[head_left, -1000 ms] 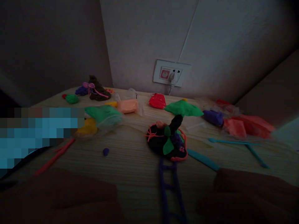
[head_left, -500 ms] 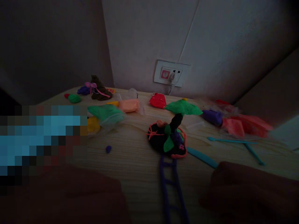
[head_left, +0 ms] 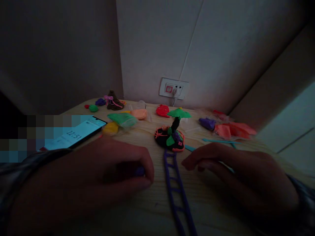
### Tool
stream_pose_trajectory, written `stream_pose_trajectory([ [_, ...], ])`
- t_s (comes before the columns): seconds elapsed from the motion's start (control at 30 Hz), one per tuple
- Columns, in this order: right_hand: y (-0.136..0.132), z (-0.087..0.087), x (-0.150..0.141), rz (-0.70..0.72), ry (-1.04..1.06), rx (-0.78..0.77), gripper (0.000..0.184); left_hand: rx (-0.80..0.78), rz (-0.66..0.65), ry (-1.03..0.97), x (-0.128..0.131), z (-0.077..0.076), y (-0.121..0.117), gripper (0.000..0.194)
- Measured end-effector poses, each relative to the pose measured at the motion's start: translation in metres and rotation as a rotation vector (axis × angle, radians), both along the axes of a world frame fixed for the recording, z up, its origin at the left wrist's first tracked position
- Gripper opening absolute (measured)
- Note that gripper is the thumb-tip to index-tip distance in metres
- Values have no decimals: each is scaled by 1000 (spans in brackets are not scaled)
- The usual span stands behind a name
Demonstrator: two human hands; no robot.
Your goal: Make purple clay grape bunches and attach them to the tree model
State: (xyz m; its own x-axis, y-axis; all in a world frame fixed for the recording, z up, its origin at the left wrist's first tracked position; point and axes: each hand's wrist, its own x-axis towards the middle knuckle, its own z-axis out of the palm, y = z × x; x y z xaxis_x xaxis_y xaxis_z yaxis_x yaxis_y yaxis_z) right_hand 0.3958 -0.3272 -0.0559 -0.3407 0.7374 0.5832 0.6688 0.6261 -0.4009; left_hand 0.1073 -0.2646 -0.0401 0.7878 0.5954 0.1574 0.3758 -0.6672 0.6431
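Note:
In the head view, my left hand (head_left: 115, 173) is at the lower left with thumb and index finger curled together. A small lump of purple clay (head_left: 139, 171) shows in the curl, seemingly held. My right hand (head_left: 236, 173) is low over the table, fingers loosely bent and apart, with nothing visible gripped. Between the hands lies a purple clay ladder (head_left: 175, 189). Its far end reaches a black clay base (head_left: 161, 141) edged in coral, bearing a tree with a black trunk (head_left: 175, 124) and green top (head_left: 179, 113). A blue modelling tool (head_left: 189, 148) runs partly behind my right fingers.
A lit phone (head_left: 73, 134) lies left. Bagged green clay (head_left: 121, 118), peach clay (head_left: 139, 114), red clay (head_left: 162, 110), purple clay (head_left: 207, 123) and coral clay (head_left: 233, 129) stand behind. A brown clay figure (head_left: 114, 101) is back left. Another blue tool (head_left: 216, 141) lies right.
The view has shifted, so everything looks smaller and both hands show more fully. My left hand has moved inward and now covers where the loose purple lump lay; purple shows inside its curl.

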Motion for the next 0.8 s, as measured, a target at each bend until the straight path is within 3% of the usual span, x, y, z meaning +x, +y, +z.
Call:
stream_pose_trajectory([
  [0.1, 3, 9, -2, -5, 53, -51, 11, -57, 7, -135, 28, 29, 2, 17],
  [0.23, 14, 15, -5, 2, 78, -47, 11, -134, -33, -179, 46, 43, 7, 15],
  [0.43, 26, 13, -12, 68, 172, 15, 6, -149, 56, -264, 56, 33, 10, 20],
  [0.63, 24, 10, -22, 177, 347, -16, 22, -115, 201, -274, 62, 31, 8, 18],
  [0.8, 17, 13, -30, 160, 388, 86, 29, -256, 270, -190, 58, 25, 10, 24],
])
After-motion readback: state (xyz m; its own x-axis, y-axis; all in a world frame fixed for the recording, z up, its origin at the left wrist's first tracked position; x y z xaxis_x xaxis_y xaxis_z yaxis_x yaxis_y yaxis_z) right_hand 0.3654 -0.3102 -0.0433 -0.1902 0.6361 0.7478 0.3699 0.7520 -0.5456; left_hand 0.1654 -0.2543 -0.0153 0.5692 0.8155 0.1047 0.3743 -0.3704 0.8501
